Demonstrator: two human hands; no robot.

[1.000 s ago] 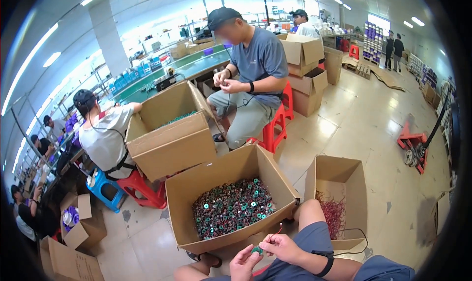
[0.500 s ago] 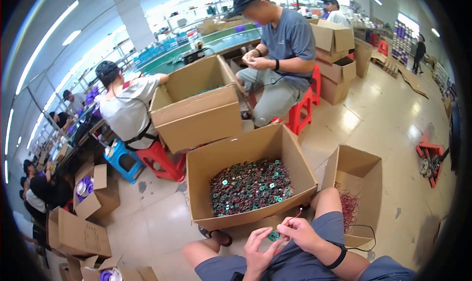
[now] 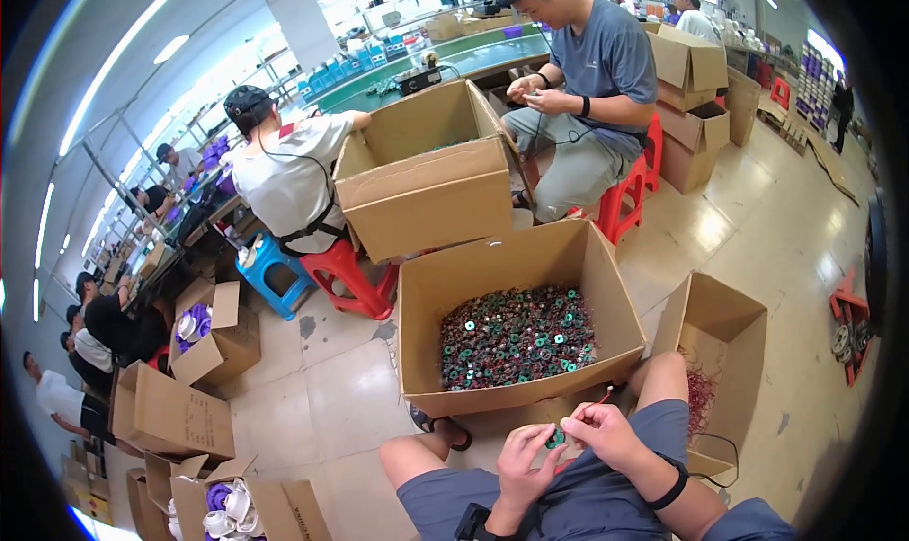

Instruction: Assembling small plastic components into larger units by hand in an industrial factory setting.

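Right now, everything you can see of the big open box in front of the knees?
The big open box looks like plain brown corrugated cardboard, top open, standing upright on the tiled floor. It is roughly a third full of small round coil-like parts, dark and reddish with green centres, heaped loose. Its near wall faces the person's knees; whether they touch it I cannot tell. Another open carton stands behind it, a smaller one to its right.

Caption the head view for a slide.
Both bare hands, left hand and right hand, pinch a small green ring-shaped coil before an open cardboard box.
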